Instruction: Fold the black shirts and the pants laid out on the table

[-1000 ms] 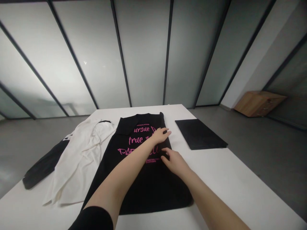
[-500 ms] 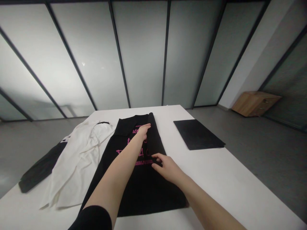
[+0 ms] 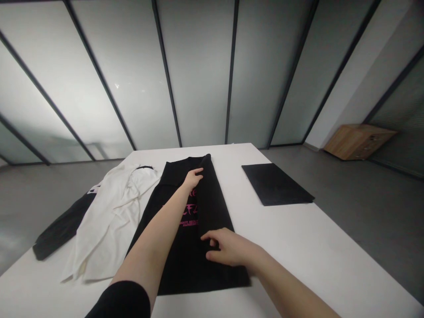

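**Black shirt lies on a white table, its right side folded lengthwise, hands well apart on it.**
The fold runs down the shirt's length and covers most of the pink print, leaving a narrow band of lettering showing just below the left hand; the opposite side stays unfolded. The left hand lies flat and open near the collar end, beside the folded edge. The right hand rests lower down on the fold, fingers lightly curled, with no clear grip on the cloth. Left of the left hand lies a crumpled white garment; right of both hands, a flat black folded piece.
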### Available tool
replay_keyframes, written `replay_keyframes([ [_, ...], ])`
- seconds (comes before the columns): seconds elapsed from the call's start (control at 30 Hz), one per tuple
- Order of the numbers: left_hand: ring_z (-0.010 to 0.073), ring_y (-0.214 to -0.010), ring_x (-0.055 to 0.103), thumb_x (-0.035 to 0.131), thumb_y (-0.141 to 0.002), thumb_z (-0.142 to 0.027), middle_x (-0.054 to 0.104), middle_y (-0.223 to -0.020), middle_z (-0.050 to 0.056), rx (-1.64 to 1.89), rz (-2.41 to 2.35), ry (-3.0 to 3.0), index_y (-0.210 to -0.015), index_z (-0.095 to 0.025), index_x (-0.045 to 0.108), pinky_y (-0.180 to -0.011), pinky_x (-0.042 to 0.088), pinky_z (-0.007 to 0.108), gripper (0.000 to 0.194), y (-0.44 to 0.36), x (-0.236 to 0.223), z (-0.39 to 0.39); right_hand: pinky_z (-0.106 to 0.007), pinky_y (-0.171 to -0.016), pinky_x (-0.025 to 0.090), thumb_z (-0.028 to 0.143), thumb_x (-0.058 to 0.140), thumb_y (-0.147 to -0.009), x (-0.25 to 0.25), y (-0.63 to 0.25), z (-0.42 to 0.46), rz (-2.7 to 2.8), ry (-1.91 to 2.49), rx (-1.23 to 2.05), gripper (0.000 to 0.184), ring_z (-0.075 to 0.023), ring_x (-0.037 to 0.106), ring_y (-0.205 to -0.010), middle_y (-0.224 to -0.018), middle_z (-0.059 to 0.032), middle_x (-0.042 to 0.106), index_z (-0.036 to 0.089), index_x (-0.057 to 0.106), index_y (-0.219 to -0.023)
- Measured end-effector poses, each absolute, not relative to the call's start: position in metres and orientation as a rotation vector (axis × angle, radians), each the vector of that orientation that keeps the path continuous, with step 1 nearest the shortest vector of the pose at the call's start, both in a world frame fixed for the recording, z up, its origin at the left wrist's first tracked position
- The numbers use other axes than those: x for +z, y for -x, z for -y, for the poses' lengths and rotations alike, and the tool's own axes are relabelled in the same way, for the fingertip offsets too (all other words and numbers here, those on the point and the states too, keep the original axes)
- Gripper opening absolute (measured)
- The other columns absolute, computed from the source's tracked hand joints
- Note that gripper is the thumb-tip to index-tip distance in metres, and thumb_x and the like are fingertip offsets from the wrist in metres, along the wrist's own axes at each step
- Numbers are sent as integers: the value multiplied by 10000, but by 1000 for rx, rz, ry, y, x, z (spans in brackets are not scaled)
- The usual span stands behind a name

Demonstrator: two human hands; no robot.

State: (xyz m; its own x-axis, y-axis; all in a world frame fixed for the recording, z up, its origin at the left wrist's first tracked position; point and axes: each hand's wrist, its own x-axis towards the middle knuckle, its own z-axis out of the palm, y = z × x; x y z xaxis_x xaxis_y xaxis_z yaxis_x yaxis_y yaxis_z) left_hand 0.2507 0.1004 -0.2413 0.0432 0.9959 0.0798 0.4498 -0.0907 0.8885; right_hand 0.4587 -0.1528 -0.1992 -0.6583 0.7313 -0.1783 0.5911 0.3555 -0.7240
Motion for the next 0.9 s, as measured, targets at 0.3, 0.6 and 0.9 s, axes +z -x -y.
replay_keyframes([
  [0.3, 334, -1499, 476, 683, -930, -266, 594, -1536, 166, 703, -1787, -2127, -1342, -180, 723, -1272, 332, 488, 423, -254, -252, -77, -252, -645, 538, 355, 603, -1004, -207, -453, 155, 2453, 1013, 1574, 249, -153, 708, -695, -884, -18, 783, 230, 800, -1094],
  [0.6, 362, -1523, 418, 510, -1035, -450, 443, -1673, 147, 506, -1986, -2346, -1457, -235, 622, -1233, 348, 537, 487, -288, -261, -41, -584, -1284, 254, 387, 661, -988, -231, -442, 149, 2446, 1405, 596, 709, -414, 206, -1619, -1733, -162, 332, 206, 449, -1640],
  [0.9, 386, -1593, 302, 503, -1035, -442, 430, -1682, 160, 628, -1853, -2280, -1553, -213, 544, -1295, 217, 565, 568, -288, -274, -33, -711, -1263, -15, 834, 697, -808, -233, -450, 156, 2688, 1394, 740, 1158, -507, -97, -1609, -1789, -176, -3, 295, 228, -1718],
])
